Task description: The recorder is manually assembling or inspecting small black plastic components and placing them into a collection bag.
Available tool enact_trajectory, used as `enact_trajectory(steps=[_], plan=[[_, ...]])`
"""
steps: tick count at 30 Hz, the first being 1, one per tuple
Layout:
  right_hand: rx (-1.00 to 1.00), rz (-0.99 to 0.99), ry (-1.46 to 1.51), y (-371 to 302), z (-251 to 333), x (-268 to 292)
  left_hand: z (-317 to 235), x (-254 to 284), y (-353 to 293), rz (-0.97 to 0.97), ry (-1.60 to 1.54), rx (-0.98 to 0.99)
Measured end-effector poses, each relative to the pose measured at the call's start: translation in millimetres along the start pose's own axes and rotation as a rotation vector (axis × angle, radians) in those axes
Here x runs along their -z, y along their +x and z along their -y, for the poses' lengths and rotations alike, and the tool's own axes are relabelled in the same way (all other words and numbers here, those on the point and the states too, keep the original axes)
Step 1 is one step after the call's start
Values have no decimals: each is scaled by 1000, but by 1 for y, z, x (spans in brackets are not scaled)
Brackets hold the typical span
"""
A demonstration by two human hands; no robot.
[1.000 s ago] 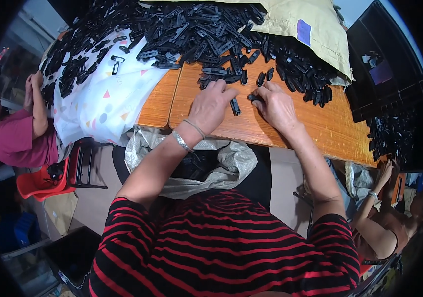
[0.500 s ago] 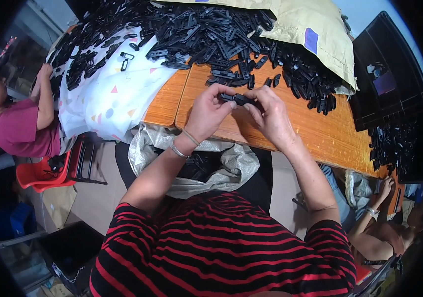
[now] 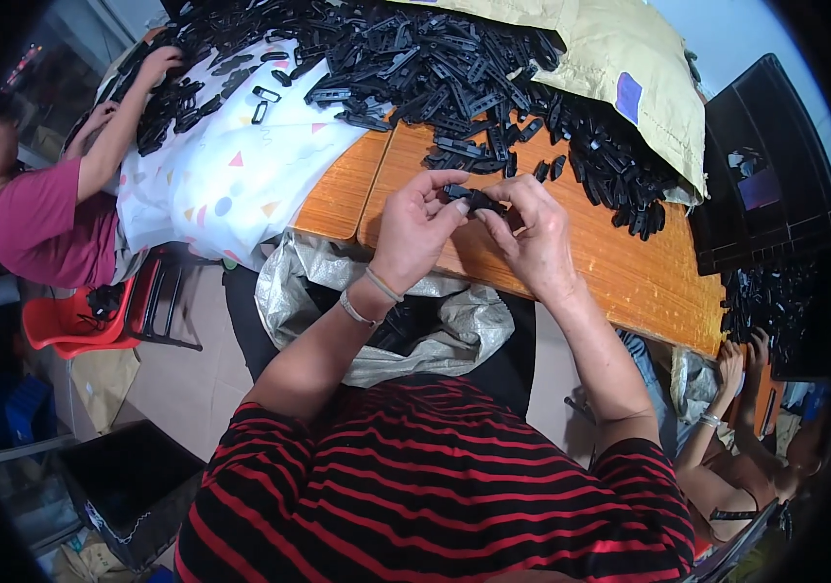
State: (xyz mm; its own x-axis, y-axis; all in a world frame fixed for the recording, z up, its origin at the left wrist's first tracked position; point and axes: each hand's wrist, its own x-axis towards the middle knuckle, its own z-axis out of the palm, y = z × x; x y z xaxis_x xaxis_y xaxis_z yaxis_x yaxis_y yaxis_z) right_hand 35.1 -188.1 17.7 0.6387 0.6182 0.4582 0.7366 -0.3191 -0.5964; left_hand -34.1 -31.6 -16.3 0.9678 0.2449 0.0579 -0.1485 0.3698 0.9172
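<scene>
Both my hands are closed on a small black plastic part (image 3: 472, 198) just above the near edge of the wooden table. My left hand (image 3: 414, 228) pinches its left end between thumb and fingers. At the right end, my right hand (image 3: 539, 238) grips it with thumb and bent fingers, which cover some of it. Whether it is one piece or two joined pieces I cannot tell. Beyond my hands lies a big heap of similar long black plastic parts (image 3: 435, 68), with a few loose ones close to my fingertips.
A yellowish sack (image 3: 610, 49) lies over the heap at the far right. White patterned sheeting (image 3: 231, 185) covers the table's left side. An open silvery woven sack (image 3: 284, 291) with black parts inside hangs at my lap. One person works at left, another at right. A red chair (image 3: 85, 325) stands left.
The black part has tilted slightly between my fingers, still held by both hands. The person at left has reached further over the parts. At right, the other person's hands have moved to the parts there.
</scene>
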Motion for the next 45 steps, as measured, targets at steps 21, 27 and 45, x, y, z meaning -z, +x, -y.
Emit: enact_trajectory(steps=[21, 27, 45], plan=[[-130, 81, 373, 10, 5, 1, -38, -6, -11, 47, 738, -737], [-370, 230, 354, 9, 6, -2, -36, -7, -18, 8, 312, -265], [-146, 41, -359, 33, -72, 3, -13, 21, 30, 54, 1240, -741]])
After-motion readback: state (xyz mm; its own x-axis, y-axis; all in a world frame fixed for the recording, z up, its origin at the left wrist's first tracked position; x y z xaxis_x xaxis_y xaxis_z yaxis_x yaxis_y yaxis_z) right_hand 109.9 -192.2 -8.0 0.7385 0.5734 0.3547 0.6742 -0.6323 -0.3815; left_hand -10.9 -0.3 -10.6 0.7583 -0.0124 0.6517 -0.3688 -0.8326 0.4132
